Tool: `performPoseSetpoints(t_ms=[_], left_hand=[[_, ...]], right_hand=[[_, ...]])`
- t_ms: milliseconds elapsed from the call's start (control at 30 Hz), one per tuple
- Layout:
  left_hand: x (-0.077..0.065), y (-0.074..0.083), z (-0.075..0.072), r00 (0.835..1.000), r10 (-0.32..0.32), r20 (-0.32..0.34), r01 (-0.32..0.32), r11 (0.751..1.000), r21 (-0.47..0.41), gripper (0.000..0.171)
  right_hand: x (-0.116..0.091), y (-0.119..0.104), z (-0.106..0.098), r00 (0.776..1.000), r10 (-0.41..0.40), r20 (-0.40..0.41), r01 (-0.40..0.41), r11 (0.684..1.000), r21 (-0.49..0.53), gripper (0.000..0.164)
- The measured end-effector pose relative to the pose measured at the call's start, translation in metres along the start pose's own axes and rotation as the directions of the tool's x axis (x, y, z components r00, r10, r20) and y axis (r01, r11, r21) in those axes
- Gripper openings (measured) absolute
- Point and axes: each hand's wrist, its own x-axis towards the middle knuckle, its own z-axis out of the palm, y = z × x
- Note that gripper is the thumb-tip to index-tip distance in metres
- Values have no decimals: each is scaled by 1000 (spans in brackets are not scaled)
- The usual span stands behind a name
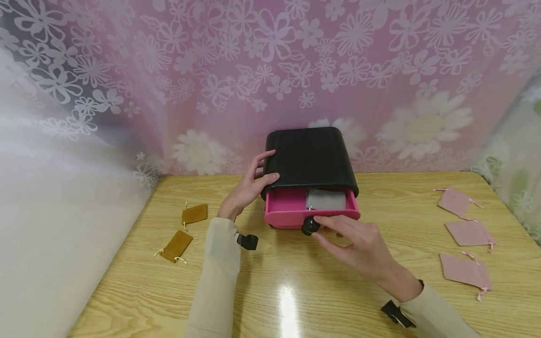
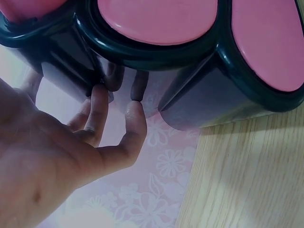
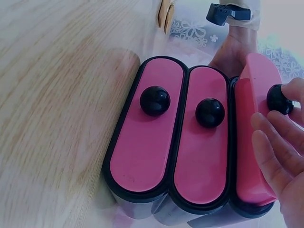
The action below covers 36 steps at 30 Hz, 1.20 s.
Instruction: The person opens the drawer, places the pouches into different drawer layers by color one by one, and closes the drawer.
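A black drawer cabinet (image 1: 310,157) with pink drawers stands on the table, its top drawer (image 1: 285,218) pulled partly out. Inside that drawer lies a grey pouch (image 1: 327,199) on the right. My right hand (image 1: 359,241) pinches the round black knob (image 1: 311,225) of this drawer between thumb and index finger. My left hand (image 1: 249,188) rests on the cabinet's left edge, thumb and a finger touching the black top. In the right wrist view the two lower drawers, a middle drawer (image 3: 202,156) and a bottom drawer (image 3: 142,147), are pushed in.
Two brown drawstring pouches (image 1: 176,245) lie on the table at the left. Three pink drawstring pouches (image 1: 465,270) lie in a column at the right. Behind the wooden table (image 1: 338,300) hangs a pink flowered curtain (image 1: 270,70).
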Motion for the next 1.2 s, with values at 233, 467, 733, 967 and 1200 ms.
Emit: performPoseSetpoints(t_ms=[233, 467, 733, 967, 1200], left_hand=[[-2, 0, -1, 1000, -21, -14, 21, 1000, 16, 57], [-3, -1, -1, 1000, -23, -15, 23, 999, 22, 57], [-3, -1, 0, 1000, -18, -19, 18, 1000, 16, 57], [-2, 0, 1, 1000, -16, -13, 16, 1000, 18, 57], [-1, 1, 2, 1000, -13, -11, 13, 1000, 23, 57]], right_hand=[[1, 2, 3, 1000, 21, -9, -21, 1000, -14, 41], [2, 3, 6, 998, 54, -12, -54, 998, 11, 42], [2, 7, 7, 991, 128, 34, -129, 991, 19, 48], [4, 14, 8, 991, 130, 22, -131, 991, 40, 45], [5, 21, 10, 987, 157, 30, -159, 985, 63, 38]])
